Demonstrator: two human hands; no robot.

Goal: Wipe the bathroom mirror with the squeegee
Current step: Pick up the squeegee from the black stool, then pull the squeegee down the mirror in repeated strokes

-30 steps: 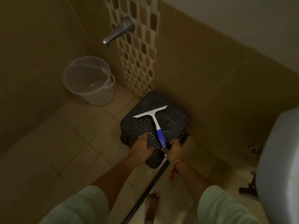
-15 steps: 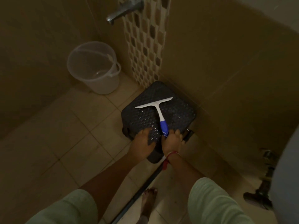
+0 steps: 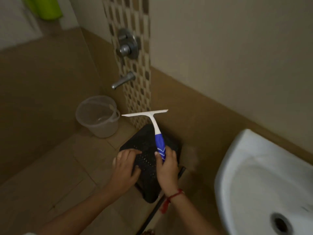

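Lifting the squeegee clear of the black stool is best done with the right hand fingers kept wrapped round its blue handle while the left hand, fingers spread loosely, steadies the stool.

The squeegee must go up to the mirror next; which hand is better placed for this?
The right hand: it already has a grip on the squeegee by its blue handle. The left hand only rests on the black stool.
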